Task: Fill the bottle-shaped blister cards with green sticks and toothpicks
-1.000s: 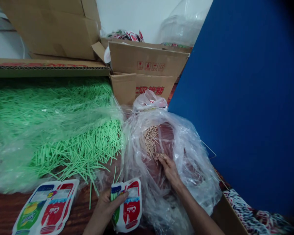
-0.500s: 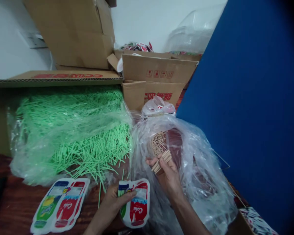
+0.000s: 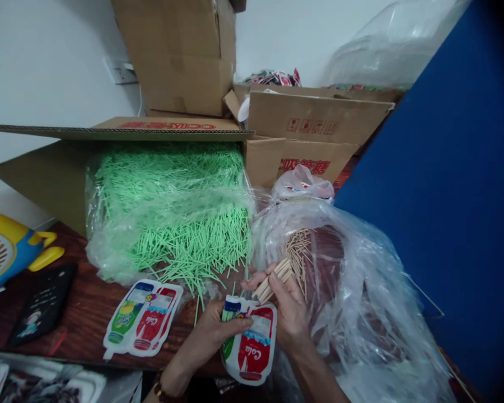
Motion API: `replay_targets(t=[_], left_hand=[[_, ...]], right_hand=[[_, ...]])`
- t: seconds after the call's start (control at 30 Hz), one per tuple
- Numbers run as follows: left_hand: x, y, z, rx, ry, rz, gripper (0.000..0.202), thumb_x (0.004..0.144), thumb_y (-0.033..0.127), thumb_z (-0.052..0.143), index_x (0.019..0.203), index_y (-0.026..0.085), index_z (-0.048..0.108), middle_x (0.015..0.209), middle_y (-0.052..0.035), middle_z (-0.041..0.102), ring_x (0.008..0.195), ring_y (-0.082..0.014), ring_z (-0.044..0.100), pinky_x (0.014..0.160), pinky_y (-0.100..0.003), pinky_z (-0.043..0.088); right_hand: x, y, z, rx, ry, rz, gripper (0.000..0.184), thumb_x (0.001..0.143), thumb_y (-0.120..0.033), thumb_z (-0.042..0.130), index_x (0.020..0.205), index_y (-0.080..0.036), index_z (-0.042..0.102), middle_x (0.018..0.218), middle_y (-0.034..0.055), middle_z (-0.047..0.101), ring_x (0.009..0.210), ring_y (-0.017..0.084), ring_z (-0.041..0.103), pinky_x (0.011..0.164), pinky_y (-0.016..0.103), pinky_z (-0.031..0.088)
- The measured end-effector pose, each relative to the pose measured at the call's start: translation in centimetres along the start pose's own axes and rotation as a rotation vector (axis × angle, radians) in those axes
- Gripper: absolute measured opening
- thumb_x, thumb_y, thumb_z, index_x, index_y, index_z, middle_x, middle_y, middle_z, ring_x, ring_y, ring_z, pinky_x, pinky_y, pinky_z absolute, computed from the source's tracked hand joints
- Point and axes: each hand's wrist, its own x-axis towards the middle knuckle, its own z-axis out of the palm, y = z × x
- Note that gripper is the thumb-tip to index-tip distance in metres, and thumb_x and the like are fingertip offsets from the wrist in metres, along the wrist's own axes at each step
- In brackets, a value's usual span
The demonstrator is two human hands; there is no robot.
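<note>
My left hand point(image 3: 212, 333) pinches a bottle-shaped cola pouch point(image 3: 252, 350) with green sticks poking in at its top, low in the middle of the view. My right hand point(image 3: 286, 308) is closed on a small bundle of tan sticks point(image 3: 274, 277), held just above the pouch's top. Right behind it lies a clear plastic bag point(image 3: 353, 291) with more tan sticks inside. A pile of green sticks point(image 3: 180, 224) spills from a plastic-lined carton at the left.
A second double pouch point(image 3: 145, 318) lies flat on the dark wooden table point(image 3: 79, 319). Cardboard boxes point(image 3: 311, 123) stand at the back, a blue panel point(image 3: 441, 179) on the right. A yellow-and-blue fan point(image 3: 8, 252) and a black phone case point(image 3: 42, 305) lie far left.
My right hand has come out of the clear bag with a bundle of tan sticks and moved left to the pouch's top. The view has swung left.
</note>
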Motion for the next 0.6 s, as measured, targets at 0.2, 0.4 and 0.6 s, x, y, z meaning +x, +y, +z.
replay_targets(t=[0.2,0.4,0.6], left_hand=[[0.0,-0.1,-0.3,-0.044,-0.025,-0.005,0.018,0.067,0.025,0.079,0.079,0.014,0.073,0.072,-0.0005,0.070,0.061,-0.0126,0.058,0.061,-0.021,0.045],[-0.2,0.0,-0.7,-0.017,-0.017,-0.016,0.016,0.068,0.026,0.078,0.074,0.013,0.072,0.067,-0.0001,0.069,0.059,-0.0120,0.057,0.058,-0.020,0.044],[-0.2,-0.1,-1.0,0.039,-0.014,-0.016,0.020,0.068,0.030,0.078,0.071,0.012,0.070,0.065,-0.0012,0.068,0.056,-0.0129,0.056,0.057,-0.022,0.042]], right_hand=[[-0.3,0.8,-0.6,-0.076,-0.014,0.023,0.016,0.085,-0.035,0.061,0.096,-0.023,0.056,0.081,0.0031,0.073,0.085,0.022,0.068,0.079,0.036,0.054],[-0.5,0.8,-1.6,-0.143,0.023,0.032,0.019,0.085,-0.035,0.061,0.098,-0.023,0.057,0.085,0.0034,0.073,0.093,0.023,0.067,0.084,0.036,0.052],[-0.3,1.5,-2.2,-0.110,0.094,0.071,0.024,0.083,-0.035,0.064,0.103,-0.025,0.056,0.092,0.0023,0.074,0.079,0.023,0.069,0.072,0.037,0.056]])
